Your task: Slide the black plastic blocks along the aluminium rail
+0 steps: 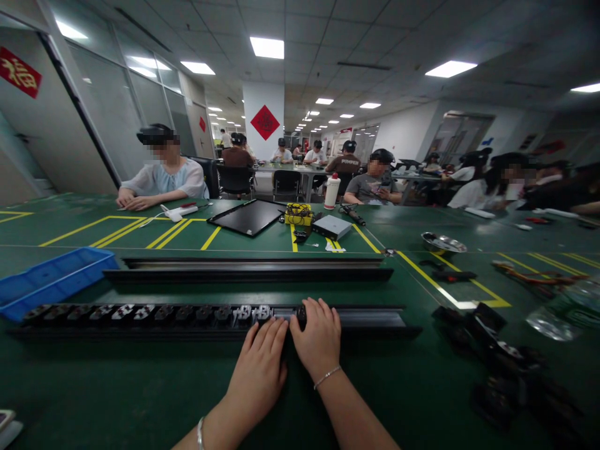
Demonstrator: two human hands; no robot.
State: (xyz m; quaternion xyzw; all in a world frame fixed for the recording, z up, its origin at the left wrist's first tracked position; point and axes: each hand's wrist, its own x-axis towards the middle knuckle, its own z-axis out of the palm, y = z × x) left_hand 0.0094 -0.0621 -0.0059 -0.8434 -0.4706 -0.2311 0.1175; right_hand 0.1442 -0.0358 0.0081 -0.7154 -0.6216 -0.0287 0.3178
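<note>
A long black channel rail (375,320) lies across the green table in front of me, with a row of black and light-coloured modules (162,314) seated in its left and middle part. My left hand (262,359) rests with fingers stretched out on the rail's near edge, beside the last light-coloured modules. Just right of it, my right hand (319,340) bends over the channel, its thumb and fingers around a small black module (301,317). The palm hides part of this piece. Bare channel shows between that module and the row, and to the right of my right hand.
A second black rail (253,275) lies parallel behind. At left is a blue tray (56,278); at right, a pile of black parts (501,356) and a clear plastic bottle (562,312). Farther back are a metal bowl (443,242), a flat black panel (248,217) and seated people.
</note>
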